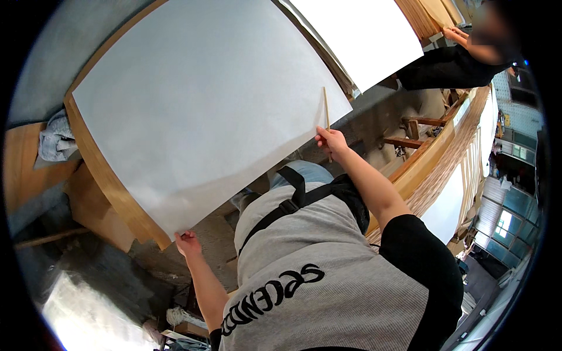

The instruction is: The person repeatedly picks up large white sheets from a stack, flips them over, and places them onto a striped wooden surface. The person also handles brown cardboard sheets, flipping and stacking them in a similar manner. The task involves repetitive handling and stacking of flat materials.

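Note:
A large white sheet [199, 99] spreads in front of me, with a brown wood-coloured layer [111, 187] showing past its left edge. My left hand [188, 243] is closed at the sheet's near left corner, pinching it between thumb and fingers. Close to the near right edge, my right hand [331, 144] is closed around a thin wooden stick [326, 105]. The stick points away from me, its upper part lying over the sheet. Those right fingers also meet the sheet's edge; whether they grip it too, I cannot tell.
Beyond the sheet's right side lies a second white sheet [357, 35]. A person in dark clothes [451, 67] stands at the far right. Long wooden beams and a striped stack [445, 169] run along the right. A grey cloth [57, 137] hangs at the left.

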Available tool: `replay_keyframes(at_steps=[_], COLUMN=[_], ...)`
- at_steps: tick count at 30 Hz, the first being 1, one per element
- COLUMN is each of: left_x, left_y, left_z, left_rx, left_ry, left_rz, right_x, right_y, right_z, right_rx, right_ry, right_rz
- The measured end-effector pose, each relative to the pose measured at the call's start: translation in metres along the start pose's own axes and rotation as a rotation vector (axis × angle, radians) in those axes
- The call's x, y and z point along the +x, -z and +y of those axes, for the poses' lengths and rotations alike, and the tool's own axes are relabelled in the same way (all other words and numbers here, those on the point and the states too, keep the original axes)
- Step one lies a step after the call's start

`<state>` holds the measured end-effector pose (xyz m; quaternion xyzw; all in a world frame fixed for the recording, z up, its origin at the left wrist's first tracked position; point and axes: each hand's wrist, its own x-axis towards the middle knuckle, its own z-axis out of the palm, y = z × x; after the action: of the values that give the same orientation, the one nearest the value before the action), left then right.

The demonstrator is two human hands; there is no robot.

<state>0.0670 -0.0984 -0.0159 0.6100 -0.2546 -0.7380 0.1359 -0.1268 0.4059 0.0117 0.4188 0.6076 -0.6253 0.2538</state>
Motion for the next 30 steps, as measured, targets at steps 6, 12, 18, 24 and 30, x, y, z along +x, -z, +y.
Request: replay_keyframes(at_steps=[6,12,18,24,30], left_x=[-0.034,-0.052,-0.052,-0.087,-0.168], left_y=[-0.039,-0.072,-0.072,-0.104,-0.233], left_z=[-0.018,-0.037,-0.028,0.012,0.098], left_rx=[-0.045,0.158,0.360,0.462,0.403], left_ry=[0.212,0.214,0.138,-0.127,-0.605], left_rz=[-0.174,-0.233,-0.110,-0.090,-0.295], right_x=[-0.005,-0.009,-0.010,-0.012,-0.050], right_y=[0.001,0.000,-0.014,-0.012,-0.012], right_z=[-0.004,-0.012,-0.032,-0.039,-0.082], right_rx=[0.043,0.128,-0.074,-0.118,-0.003], right_ry=[0.021,0.007,0.058,0.204,0.251], right_rz=[-0.017,-0.110,-0.114,-0.176,-0.172])
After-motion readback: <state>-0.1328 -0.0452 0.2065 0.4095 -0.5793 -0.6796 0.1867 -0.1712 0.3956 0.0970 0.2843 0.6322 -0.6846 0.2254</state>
